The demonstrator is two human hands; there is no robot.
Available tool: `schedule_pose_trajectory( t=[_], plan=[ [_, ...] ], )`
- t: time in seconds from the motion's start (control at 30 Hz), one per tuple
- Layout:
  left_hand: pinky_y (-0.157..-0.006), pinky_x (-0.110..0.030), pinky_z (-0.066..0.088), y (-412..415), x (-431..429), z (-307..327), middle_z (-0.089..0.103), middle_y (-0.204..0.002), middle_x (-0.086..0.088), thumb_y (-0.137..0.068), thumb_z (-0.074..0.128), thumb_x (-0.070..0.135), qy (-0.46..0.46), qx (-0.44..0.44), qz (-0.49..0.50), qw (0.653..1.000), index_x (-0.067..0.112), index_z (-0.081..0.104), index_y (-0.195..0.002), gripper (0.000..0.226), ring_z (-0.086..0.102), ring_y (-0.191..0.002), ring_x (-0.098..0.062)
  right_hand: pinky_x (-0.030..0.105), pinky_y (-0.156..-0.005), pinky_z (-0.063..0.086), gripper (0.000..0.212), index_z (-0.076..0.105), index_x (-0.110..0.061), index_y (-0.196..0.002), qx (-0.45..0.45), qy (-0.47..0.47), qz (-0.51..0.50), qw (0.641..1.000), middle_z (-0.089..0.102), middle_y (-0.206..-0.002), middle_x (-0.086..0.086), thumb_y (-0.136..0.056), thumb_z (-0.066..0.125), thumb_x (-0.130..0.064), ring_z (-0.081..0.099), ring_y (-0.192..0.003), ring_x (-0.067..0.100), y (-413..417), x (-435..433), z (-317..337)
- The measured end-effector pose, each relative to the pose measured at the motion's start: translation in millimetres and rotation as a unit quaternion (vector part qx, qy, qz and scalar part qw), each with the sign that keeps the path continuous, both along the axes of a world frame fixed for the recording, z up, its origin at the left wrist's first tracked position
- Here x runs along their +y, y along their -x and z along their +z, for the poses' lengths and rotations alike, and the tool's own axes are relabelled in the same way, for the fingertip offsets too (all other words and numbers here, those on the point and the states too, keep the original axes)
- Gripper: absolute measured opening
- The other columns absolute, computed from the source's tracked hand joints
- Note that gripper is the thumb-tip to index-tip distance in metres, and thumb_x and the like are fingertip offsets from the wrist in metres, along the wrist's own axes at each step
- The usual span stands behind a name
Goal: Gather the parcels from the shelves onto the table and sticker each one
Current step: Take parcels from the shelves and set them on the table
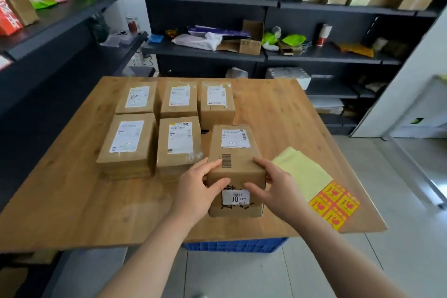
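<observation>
**Parcel held on table, both hands engaged**

A wooden table [72, 196] stands in front of dark shelving [205, 0] loaded with brown boxes and bags. 5 labelled parcels [179, 138] lie in 2 rows on the far left part of the table. The near parcel [234, 152] rests on the table near its front edge. The left hand [198, 186] grips its left side; the right hand [273, 186] grips its right side, fingers curled on the top and front. A sticker sheet [333, 205] lies just right of it.
</observation>
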State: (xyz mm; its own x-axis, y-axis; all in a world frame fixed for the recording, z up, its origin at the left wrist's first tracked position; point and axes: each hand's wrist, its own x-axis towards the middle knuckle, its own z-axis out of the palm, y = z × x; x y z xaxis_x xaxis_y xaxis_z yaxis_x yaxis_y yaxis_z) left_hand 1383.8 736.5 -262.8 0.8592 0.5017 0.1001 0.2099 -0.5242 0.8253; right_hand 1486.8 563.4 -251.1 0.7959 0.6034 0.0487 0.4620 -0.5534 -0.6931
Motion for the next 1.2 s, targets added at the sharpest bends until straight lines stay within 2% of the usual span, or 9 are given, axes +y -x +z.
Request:
schedule_pose_trajectory(
  t=[0.1, 0.2, 0.3, 0.37, 0.5, 0.63, 0.83, 1.03, 1.2],
  plan=[
    [-0.109, -0.030, 0.038, -18.8, 10.5, -12.8, 0.046, -0.142, 0.005, -0.076, 0.077, 0.033, -0.007, 0.008, 0.006, 1.000, 0.028, 0.060, -0.126, 0.054, 0.041, -0.129, -0.008, 0.020, -0.088, 0.047, 0.063, 0.043, -0.029, -0.135, 0.013, 0.002, -0.005, 1.000, 0.057, -0.120, -0.010, -0.080, 0.073, -0.035, 0.055, -0.101, 0.005, -16.3, 10.9, -14.7],
    [-0.104, -0.017, 0.031, -29.5, 16.1, -23.8, 0.047, -0.137, 0.007, -0.073, 0.080, 0.030, -0.015, 0.012, 0.006, 1.000, 0.026, 0.063, -0.123, 0.052, 0.039, -0.123, 0.000, 0.024, -0.093, 0.048, 0.064, 0.045, -0.029, -0.133, 0.012, 0.012, -0.008, 1.000, 0.056, -0.121, -0.012, -0.077, 0.076, -0.035, 0.054, -0.104, 0.007, -29.0, 16.0, -27.8],
    [-0.104, -0.026, 0.040, -36.5, 17.0, -34.0, 0.044, -0.131, 0.008, -0.072, 0.081, 0.030, -0.005, 0.030, -0.005, 1.000, 0.029, 0.063, -0.120, 0.051, 0.043, -0.121, -0.006, 0.034, -0.102, 0.044, 0.070, 0.045, -0.026, -0.135, 0.000, 0.030, 0.005, 1.000, 0.050, -0.135, -0.006, -0.073, 0.077, -0.037, 0.050, -0.119, 0.012, -40.4, 16.3, -39.6],
    [-0.100, -0.031, 0.046, -41.3, 15.0, -40.2, 0.042, -0.128, 0.008, -0.071, 0.082, 0.030, -0.002, 0.033, -0.005, 0.999, 0.030, 0.063, -0.118, 0.051, 0.044, -0.115, -0.005, 0.031, -0.105, 0.041, 0.073, 0.044, -0.024, -0.138, -0.004, 0.038, 0.014, 0.999, 0.046, -0.139, -0.005, -0.074, 0.077, -0.036, 0.047, -0.124, 0.012, -46.9, 14.9, -44.7],
    [-0.098, -0.026, 0.045, -50.6, 6.4, -51.8, 0.040, -0.128, 0.007, -0.071, 0.081, 0.031, -0.001, 0.041, 0.005, 0.999, 0.030, 0.062, -0.118, 0.051, 0.042, -0.109, -0.002, 0.028, -0.104, 0.041, 0.076, 0.043, -0.021, -0.140, 0.002, 0.044, 0.032, 0.999, 0.042, -0.140, -0.004, -0.074, 0.077, -0.037, 0.046, -0.123, 0.012, -61.0, 11.1, -55.9],
    [-0.097, -0.029, 0.046, -55.8, -4.3, -61.8, 0.039, -0.129, 0.007, -0.071, 0.081, 0.032, 0.013, 0.055, 0.026, 0.998, 0.029, 0.061, -0.118, 0.052, 0.043, -0.110, -0.001, 0.029, -0.103, 0.044, 0.079, 0.041, -0.021, -0.141, 0.016, 0.050, 0.059, 0.997, 0.038, -0.140, -0.005, -0.073, 0.076, -0.041, 0.047, -0.121, 0.012, -73.8, 4.9, -68.0],
    [-0.098, -0.039, 0.047, -58.1, -10.9, -71.6, 0.036, -0.135, 0.010, -0.077, 0.076, 0.033, 0.021, 0.082, 0.057, 0.995, 0.032, 0.057, -0.125, 0.052, 0.042, -0.120, -0.006, 0.025, -0.102, 0.043, 0.078, 0.039, -0.024, -0.142, 0.031, 0.052, 0.098, 0.993, 0.034, -0.142, -0.004, -0.075, 0.076, -0.042, 0.049, -0.120, 0.013, -87.0, 3.9, -78.7],
    [-0.108, -0.027, 0.033, -67.0, -13.2, -70.0, 0.032, -0.145, 0.007, -0.083, 0.071, 0.028, 0.013, 0.095, 0.071, 0.993, 0.029, 0.052, -0.132, 0.053, 0.034, -0.130, -0.007, 0.017, -0.101, 0.033, 0.078, 0.042, -0.025, -0.141, 0.022, 0.041, 0.117, 0.992, 0.035, -0.143, 0.001, -0.073, 0.077, -0.042, 0.045, -0.126, 0.015, -102.7, 9.9, -86.7],
    [-0.106, -0.021, 0.026, -69.8, -15.0, -67.3, 0.027, -0.149, 0.006, -0.086, 0.067, 0.029, -0.006, 0.117, 0.073, 0.990, 0.026, 0.047, -0.138, 0.055, 0.032, -0.134, -0.010, 0.021, -0.102, 0.035, 0.080, 0.039, -0.027, -0.143, 0.009, 0.052, 0.126, 0.991, 0.034, -0.146, 0.003, -0.074, 0.075, -0.047, 0.044, -0.127, 0.016, -107.3, 12.5, -87.9]
  ],
)
